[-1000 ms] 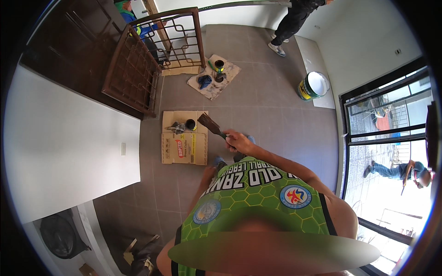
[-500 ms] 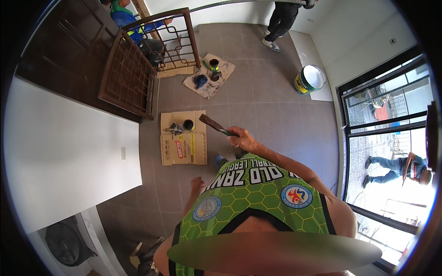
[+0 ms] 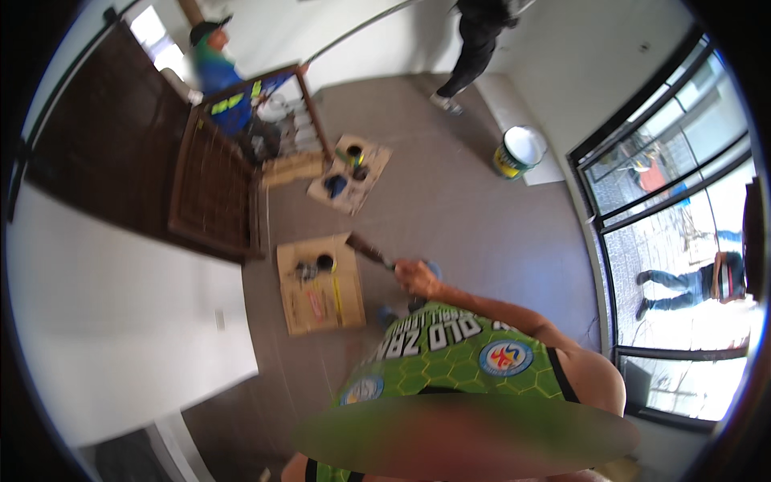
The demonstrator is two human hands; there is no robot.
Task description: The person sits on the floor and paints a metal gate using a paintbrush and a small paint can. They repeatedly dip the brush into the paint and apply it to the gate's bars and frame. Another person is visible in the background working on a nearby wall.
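My right hand (image 3: pixel 415 278) is closed on the handle of a wide paintbrush (image 3: pixel 368 249), whose dark bristles point up and left over the edge of a flat cardboard sheet (image 3: pixel 321 299) on the grey floor. A small dark tin (image 3: pixel 324 262) and a few tools lie on that cardboard. My left hand is hidden below my green shirt.
A dark wooden lattice door panel (image 3: pixel 215 189) leans at the left, with a person in blue and a cap behind it. A second cardboard piece (image 3: pixel 350 173) carries small paint tins. A white paint bucket (image 3: pixel 518 150) stands at the right. Another person stands at the top; glass doors at the right.
The view has tilted so the floor things sit lower in the picture. My right hand keeps hold of the brush near the cardboard's edge.
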